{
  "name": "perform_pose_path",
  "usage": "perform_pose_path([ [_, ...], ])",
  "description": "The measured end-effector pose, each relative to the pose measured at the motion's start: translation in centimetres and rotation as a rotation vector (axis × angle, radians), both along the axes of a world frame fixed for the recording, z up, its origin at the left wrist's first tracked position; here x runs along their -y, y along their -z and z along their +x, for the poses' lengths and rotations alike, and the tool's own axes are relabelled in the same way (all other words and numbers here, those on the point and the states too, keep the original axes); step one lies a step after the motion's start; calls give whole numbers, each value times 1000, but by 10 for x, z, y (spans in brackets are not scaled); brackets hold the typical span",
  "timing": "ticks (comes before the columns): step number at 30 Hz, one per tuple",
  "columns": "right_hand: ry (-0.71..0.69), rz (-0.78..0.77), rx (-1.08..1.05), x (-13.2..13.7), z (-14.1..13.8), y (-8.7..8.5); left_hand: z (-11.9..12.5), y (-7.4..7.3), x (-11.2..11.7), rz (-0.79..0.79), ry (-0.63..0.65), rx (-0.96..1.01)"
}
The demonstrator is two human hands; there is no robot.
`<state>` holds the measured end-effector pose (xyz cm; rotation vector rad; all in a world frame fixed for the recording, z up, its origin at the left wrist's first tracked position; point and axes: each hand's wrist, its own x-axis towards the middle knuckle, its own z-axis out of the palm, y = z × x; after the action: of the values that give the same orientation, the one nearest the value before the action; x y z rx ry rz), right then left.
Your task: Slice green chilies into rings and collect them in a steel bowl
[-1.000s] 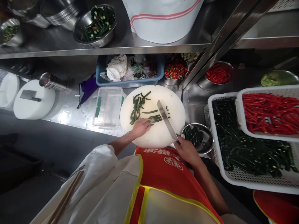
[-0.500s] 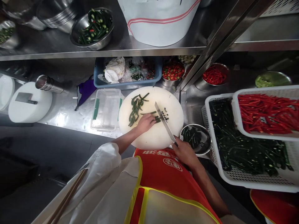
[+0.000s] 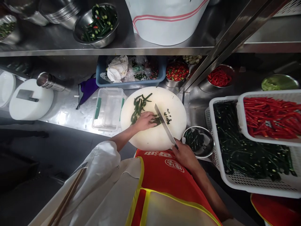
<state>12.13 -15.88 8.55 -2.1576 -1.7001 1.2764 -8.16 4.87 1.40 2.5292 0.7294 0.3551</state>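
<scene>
On the round white cutting board [image 3: 150,140], my left hand [image 3: 144,121] is closed over a small bunch of green chili peppers [image 3: 157,120], pressing them down. My right hand [image 3: 185,153] grips a knife [image 3: 166,127] by its handle. Its long blade slants across the board, right at the ends of the bunch. Short cut stem pieces [image 3: 167,117] lie to the right of the blade. A loose pile of long green chilies [image 3: 139,105] sits behind and left of my left hand.
A metal bowl [image 3: 211,151] with green chilies stands right of the board. Farther right are white baskets of green chilies [image 3: 249,157] and red chilies [image 3: 270,116]. A clear plastic tub [image 3: 108,108] is on the left, a blue bin [image 3: 131,84] behind. The metal shelf [image 3: 141,51] overhangs.
My left hand has shifted and now covers the single chili that lay behind it. The blade has moved slightly left along the bunch, leaving the cut pieces apart on its right.
</scene>
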Motion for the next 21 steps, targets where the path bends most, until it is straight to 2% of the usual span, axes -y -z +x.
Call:
perform_pose_path([
  [2,1,-4,3,0,0,0,-1,-1,8,-14,19,-15],
  [5,16,11,-12,1,-1,-2,0,-3,21,-12,-26,19],
  [7,22,14,-11,1,-2,-3,2,-4,25,-6,2,51],
  [11,2,9,9,-1,-5,-7,6,-2,23,5,148,77],
  [15,-20,24,-14,1,-2,-12,9,2,21,11,173,92],
  [21,3,21,-3,6,-4,-27,9,-1,19,-1,206,96],
])
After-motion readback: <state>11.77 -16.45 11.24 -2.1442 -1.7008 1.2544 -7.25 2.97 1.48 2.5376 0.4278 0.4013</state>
